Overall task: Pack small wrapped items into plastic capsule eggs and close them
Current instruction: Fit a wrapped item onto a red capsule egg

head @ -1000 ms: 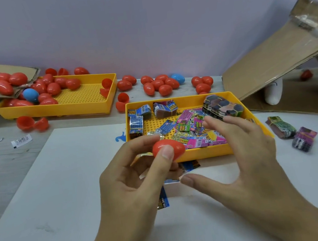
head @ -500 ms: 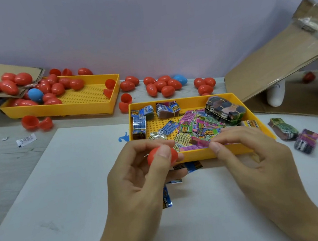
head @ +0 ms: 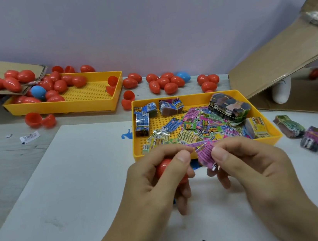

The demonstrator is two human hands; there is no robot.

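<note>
Packet and egg sit side by side: our right hand (head: 246, 161) pinches the pink wrapped item (head: 205, 154) just right of the red capsule egg (head: 165, 167) curled in our left hand (head: 153, 179), long axis roughly upright.

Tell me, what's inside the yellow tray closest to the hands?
The near yellow tray holds loose colourful wrapped packets, small blue bundles and a banded dark stack. The hands cover its front edge.

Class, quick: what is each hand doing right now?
Left hand: grips a red capsule egg.
Right hand: fingers pinch a pink wrapped item.
</note>
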